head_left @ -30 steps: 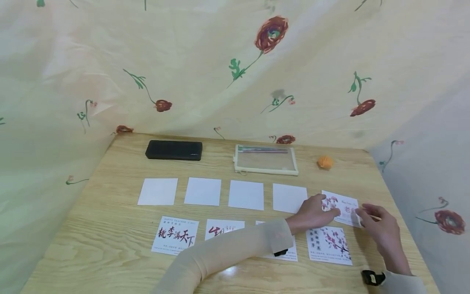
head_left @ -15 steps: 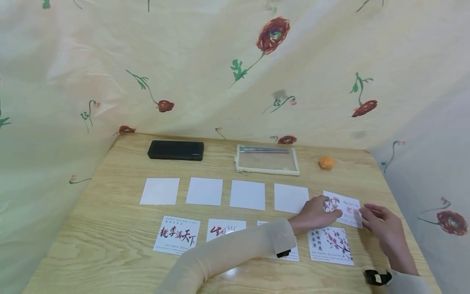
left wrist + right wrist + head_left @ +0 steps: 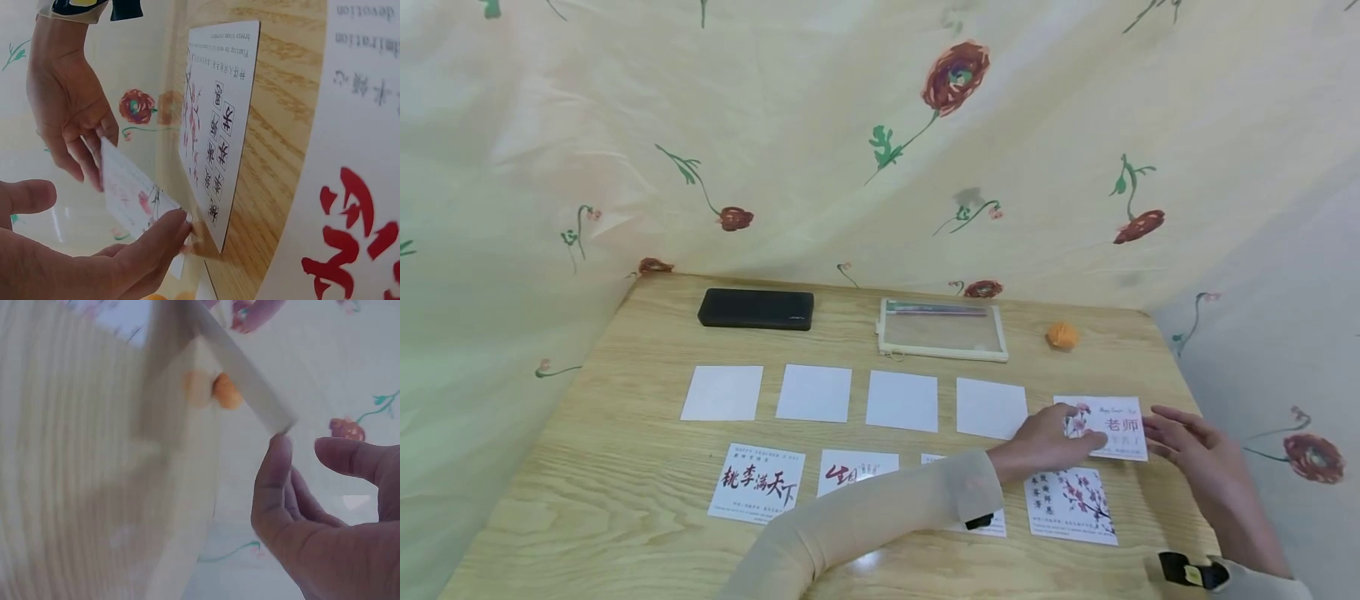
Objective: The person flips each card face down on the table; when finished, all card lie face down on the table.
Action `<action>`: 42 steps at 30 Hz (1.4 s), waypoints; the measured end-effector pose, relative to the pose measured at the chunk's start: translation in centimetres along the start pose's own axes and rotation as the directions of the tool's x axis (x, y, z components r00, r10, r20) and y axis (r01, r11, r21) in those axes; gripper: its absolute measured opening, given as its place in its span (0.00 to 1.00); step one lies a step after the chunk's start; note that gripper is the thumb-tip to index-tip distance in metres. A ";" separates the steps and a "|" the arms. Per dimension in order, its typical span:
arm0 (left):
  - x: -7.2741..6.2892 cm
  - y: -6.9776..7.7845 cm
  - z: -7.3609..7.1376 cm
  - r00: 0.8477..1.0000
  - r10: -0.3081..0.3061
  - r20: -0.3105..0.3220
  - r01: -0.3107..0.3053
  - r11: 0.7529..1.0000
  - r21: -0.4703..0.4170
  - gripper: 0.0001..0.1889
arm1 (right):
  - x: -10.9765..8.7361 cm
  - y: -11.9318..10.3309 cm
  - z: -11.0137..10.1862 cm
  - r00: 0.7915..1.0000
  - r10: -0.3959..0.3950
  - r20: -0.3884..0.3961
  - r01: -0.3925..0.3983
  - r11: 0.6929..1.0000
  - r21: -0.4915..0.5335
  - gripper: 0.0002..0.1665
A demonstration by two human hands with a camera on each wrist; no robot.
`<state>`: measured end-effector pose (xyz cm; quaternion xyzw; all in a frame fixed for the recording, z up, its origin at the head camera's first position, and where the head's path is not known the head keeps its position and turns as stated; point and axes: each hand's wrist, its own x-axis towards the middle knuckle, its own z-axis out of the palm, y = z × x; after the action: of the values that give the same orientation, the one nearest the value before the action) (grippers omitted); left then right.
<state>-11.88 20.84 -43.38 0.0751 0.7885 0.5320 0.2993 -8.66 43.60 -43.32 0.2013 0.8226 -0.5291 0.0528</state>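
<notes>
My left hand (image 3: 1051, 435) grips the left side of a white greeting card (image 3: 1122, 425) printed with pink flowers and red characters. In the left wrist view this card (image 3: 122, 190) tilts up off the table. My right hand (image 3: 1197, 454) is at the card's right edge, fingers extended. From the right wrist, one fingertip (image 3: 281, 447) meets the card's corner while the thumb (image 3: 350, 456) stands apart. Nearest in front lies a blossom-printed card (image 3: 1072, 506); a blank white card (image 3: 991, 407) lies to the left. My left sleeve partly covers two printed cards.
More blank cards (image 3: 902, 400) continue the back row, and a red-lettered card (image 3: 757, 482) is at the front left. Behind them are a black case (image 3: 756, 309), a clear zip pouch (image 3: 942, 331) with pens and an orange ball-like object (image 3: 1062, 336). Flowered cloth surrounds the table (image 3: 587, 467).
The greeting card has turned so that its right side is higher and its edges are more level. My right hand has shifted slightly rightward, its fingers spreading. My left hand stays nearly in place.
</notes>
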 end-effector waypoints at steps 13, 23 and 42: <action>-0.3 -0.5 -0.5 0.987 0.154 0.048 -0.145 0.977 -0.156 0.22 | -0.4 0.4 3.1 0.965 -0.137 0.224 0.074 0.961 0.267 0.15; 0.4 -0.7 -0.9 0.990 0.112 -0.088 -0.141 0.867 -0.478 0.14 | -0.2 -0.2 4.9 0.985 0.024 0.170 0.000 0.990 -0.142 0.50; 1.8 -2.6 -2.1 0.950 0.197 -0.243 -0.248 0.948 -0.199 0.16 | 0.9 0.4 4.2 0.975 0.143 -0.170 -0.188 0.939 -0.287 0.48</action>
<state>-14.01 18.86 -45.87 0.0701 0.7371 0.6542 0.1544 -9.86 40.26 -45.79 0.2978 0.8754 -0.3749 0.0667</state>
